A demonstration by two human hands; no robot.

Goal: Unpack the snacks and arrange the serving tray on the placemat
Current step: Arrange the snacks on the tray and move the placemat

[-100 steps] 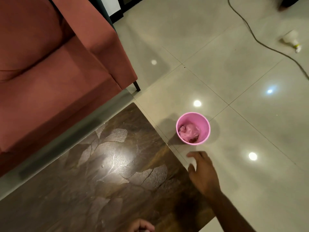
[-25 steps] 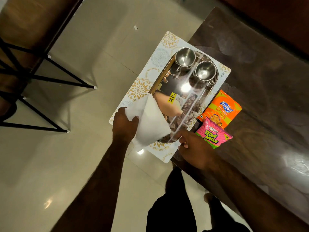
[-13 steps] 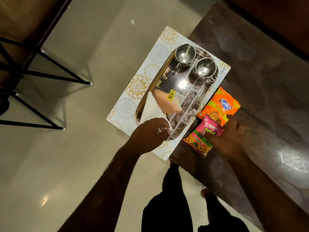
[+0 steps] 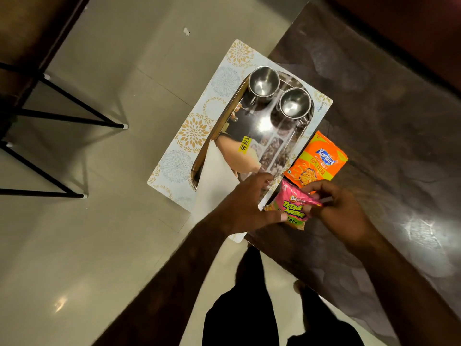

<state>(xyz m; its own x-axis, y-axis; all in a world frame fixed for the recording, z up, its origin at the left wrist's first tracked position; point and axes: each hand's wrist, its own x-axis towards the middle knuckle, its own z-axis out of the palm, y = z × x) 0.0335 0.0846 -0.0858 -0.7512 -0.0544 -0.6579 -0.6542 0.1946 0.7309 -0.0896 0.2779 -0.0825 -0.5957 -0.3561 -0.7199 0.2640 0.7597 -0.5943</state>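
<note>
Pink packet [image 4: 293,208] is held between both hands, at 5 o'clock of the tray [image 4: 259,121]; right hand [image 4: 341,211] pinches its far edge with curled fingers, apparently positioned to tear it open; left hand [image 4: 245,203] lays its thumb on the near corner, fingers reaching toward the tray; whether it truly grips, cannot tell. Orange packet [image 4: 315,161] lies flat and sealed on the table [image 4: 374,121] at 4 o'clock of the tray, likely queued. The tray sits on the placemat [image 4: 194,131]; two steel cups [image 4: 263,82] stand at its 1 o'clock end, leaving the middle free for snacks; a white napkin [image 4: 214,181] lies across the 7 o'clock end.
</note>
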